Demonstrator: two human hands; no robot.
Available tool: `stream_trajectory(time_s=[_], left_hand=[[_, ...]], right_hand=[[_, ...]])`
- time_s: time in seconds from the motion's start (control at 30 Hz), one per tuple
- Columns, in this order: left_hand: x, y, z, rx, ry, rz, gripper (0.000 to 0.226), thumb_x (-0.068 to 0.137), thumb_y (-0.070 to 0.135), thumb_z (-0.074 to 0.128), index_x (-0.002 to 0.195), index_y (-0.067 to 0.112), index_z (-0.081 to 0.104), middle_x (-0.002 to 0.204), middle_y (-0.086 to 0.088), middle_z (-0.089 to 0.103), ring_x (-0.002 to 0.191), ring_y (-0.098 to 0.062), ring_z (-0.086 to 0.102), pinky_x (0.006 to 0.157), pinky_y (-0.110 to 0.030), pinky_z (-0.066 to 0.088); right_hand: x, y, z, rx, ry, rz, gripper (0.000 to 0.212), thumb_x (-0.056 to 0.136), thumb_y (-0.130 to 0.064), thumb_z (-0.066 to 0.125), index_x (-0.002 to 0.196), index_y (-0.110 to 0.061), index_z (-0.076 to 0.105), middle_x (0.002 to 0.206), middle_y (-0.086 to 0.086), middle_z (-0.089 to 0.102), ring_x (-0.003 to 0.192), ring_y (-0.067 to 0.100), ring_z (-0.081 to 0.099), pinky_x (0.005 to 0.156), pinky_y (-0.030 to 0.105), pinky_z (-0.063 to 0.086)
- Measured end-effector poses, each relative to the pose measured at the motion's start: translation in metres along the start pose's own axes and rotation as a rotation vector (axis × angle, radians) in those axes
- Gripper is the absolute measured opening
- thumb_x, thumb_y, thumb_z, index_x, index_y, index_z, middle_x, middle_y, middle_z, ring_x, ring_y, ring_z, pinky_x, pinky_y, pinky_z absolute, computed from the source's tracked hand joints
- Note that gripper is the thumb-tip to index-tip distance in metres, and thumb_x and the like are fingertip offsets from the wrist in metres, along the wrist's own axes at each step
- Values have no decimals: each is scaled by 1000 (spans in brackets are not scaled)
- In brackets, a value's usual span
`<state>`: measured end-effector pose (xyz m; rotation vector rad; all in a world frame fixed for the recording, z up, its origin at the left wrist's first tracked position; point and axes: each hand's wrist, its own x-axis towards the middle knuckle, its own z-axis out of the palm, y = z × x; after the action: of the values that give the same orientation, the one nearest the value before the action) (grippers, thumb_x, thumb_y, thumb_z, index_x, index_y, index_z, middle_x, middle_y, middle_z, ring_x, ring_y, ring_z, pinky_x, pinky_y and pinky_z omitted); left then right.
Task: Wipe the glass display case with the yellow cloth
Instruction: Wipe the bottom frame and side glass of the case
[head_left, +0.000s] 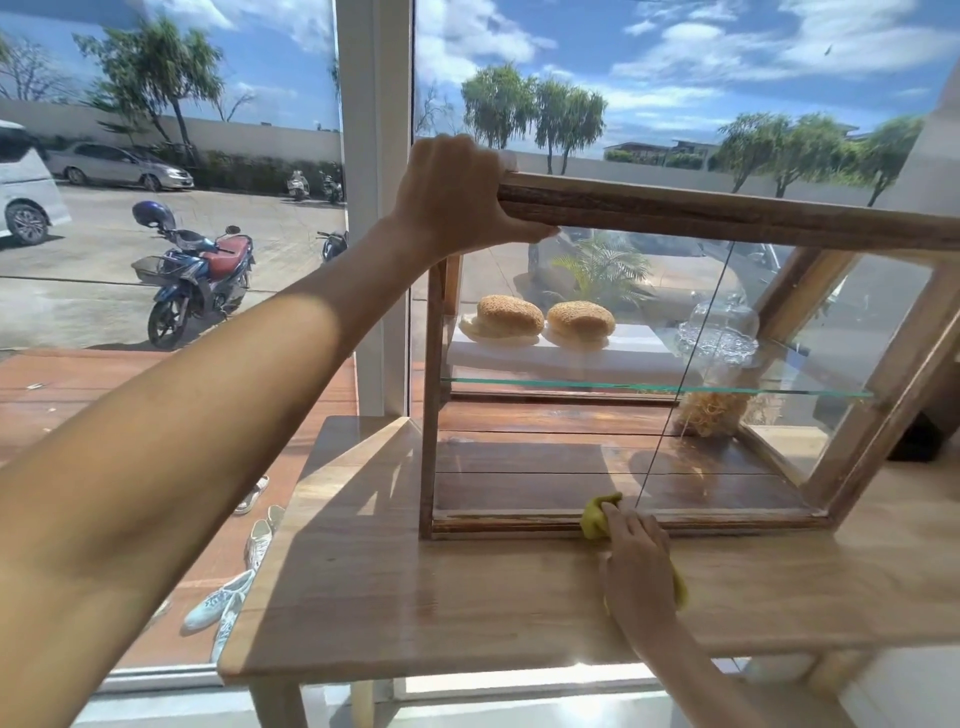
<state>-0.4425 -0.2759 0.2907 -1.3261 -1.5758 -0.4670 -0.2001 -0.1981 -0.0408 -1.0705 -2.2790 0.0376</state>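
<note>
Cloth at lower front edge of case.
Right hand (636, 558) gripped the yellow cloth (600, 514), bunched beyond its fingertips against the display case (675, 208) bottom frame; left hand (457, 192) grasped the top rail.

Display case (727, 208): rough worn wood frame, glossy glass; table (415, 597) smooth wood

Single head-worn wide-angle view, looking forward and slightly down from standing height. Close range: wooden counter (395, 587) fills lower centre, glass display case (727, 213) sits right of centre within arm's reach. Both forearms enter from bottom edge. Camera faces a floor-to-ceiling window (171, 156); parking lot beyond. Edges bend from lens distortion. No second view.
</note>
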Motion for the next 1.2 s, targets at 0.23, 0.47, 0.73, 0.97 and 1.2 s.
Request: stream_trajectory(time_s=[0.23, 0.47, 0.73, 0.97, 1.2], left_hand=[[-1, 2, -1, 14, 13, 1, 78, 66, 86, 38, 76, 17, 72, 55, 1, 62, 52, -13, 50, 55, -22, 32], [-1, 2, -3, 4, -5, -10, 78, 65, 87, 37, 75, 17, 70, 56, 0, 62, 53, -13, 49, 55, -24, 29], [-3, 2, -2, 1, -16, -20, 87, 61, 91, 29, 79, 17, 71, 56, 0, 62, 52, -14, 47, 57, -23, 32], [-4, 4, -9, 6, -72, -1, 88, 61, 92, 29, 79, 15, 67, 56, 0, 61, 52, -16, 54, 57, -22, 37], [-5, 3, -17, -42, -173, 34, 73, 69, 80, 48, 97, 15, 64, 70, -3, 65, 67, -21, 61, 65, -27, 46]], right_hand=[[-10, -44, 19, 46, -32, 47, 69, 22, 14, 80, 88, -1, 71, 81, 10, 71, 77, 31, 67, 69, 39, 57], [-18, -85, 26, 3, -103, -175, 83, 10, -12, 91, 92, -14, 75, 89, -1, 74, 80, 16, 70, 71, 26, 57], [-19, -64, 26, 174, -130, -176, 57, 73, 6, 62, 127, -11, 57, 135, 3, 54, 125, 20, 50, 96, 23, 45], [-17, -59, -4, 49, -45, -141, 47, 33, -13, 90, 73, -27, 67, 56, -10, 61, 49, 5, 58, 39, 16, 39], [36, -68, -70, 122, 254, -194, 48, 41, 0, 87, 83, -16, 71, 67, -3, 68, 56, 19, 64, 44, 20, 46]])
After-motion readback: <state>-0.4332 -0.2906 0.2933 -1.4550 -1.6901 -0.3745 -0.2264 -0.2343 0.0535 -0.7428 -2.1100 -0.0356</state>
